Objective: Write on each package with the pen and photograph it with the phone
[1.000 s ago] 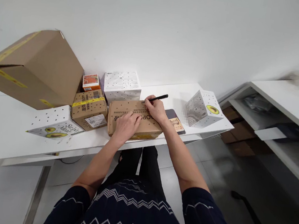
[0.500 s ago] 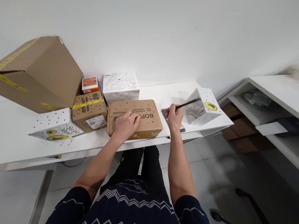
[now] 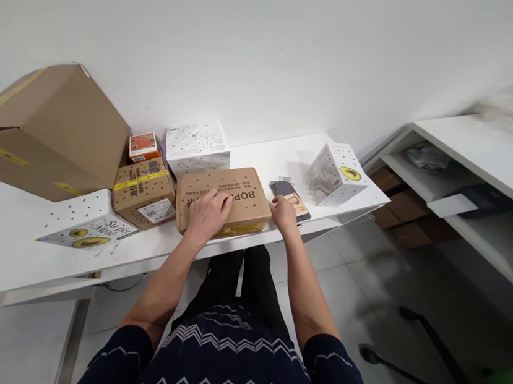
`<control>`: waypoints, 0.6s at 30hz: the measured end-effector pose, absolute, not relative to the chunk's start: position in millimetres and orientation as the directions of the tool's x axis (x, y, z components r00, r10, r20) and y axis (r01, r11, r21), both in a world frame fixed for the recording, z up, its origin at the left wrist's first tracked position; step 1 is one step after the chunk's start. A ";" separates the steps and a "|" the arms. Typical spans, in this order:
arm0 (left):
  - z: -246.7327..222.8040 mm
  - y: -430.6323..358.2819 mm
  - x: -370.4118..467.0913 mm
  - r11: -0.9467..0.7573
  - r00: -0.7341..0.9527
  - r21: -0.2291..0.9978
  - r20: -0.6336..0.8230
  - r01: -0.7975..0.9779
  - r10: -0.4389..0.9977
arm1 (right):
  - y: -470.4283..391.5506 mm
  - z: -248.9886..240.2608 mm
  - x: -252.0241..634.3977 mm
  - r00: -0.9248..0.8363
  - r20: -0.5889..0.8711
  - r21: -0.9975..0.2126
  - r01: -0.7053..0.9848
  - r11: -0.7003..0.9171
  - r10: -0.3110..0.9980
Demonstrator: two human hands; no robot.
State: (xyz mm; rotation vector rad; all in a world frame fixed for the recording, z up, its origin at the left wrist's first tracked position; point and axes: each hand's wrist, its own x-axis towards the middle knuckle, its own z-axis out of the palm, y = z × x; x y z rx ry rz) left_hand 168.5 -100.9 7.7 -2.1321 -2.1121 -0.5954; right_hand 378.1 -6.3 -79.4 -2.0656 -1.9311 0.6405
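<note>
A brown cardboard box (image 3: 225, 197) with black print lies on the white desk in front of me. My left hand (image 3: 209, 212) rests on its top near the front edge, fingers laid over the surface. My right hand (image 3: 285, 215) is at the box's right edge, its fingers drawn together. What they hold, if anything, is hidden. Just beyond that hand lies a smartphone (image 3: 300, 208) with a picture on its back, partly covered by the hand. To the right stands a white box (image 3: 330, 179) with an avocado print.
To the left are a smaller taped carton (image 3: 146, 194), a white avocado box (image 3: 89, 221), an orange box (image 3: 143, 147) and a large carton (image 3: 77, 132). Behind stands a white speckled box (image 3: 199, 144). On the right is a white shelf unit (image 3: 498, 165); dark chair legs (image 3: 427, 362) stand below it.
My right hand has moved from beside the right white box back to the cardboard box's edge. The dark pen-like stick it held is no longer visible. My left hand stays on the box.
</note>
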 end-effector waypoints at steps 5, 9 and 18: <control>8.3 -103.1 167.6 -0.140 0.048 0.249 0.343 0.958 0.938 | -3.0 -90.0 400.0 0.249 0.005 -0.340 0.911 -0.232 0.969; 9.3 -105.9 165.3 -0.316 0.216 0.302 0.322 0.899 0.922 | 1.8 -97.1 406.8 0.201 -0.051 -0.330 0.921 -0.206 0.978; 10.2 -108.8 163.5 -0.380 0.278 0.299 0.333 0.875 0.901 | 1.3 -94.0 409.7 0.239 -0.004 -0.444 0.870 -0.215 0.971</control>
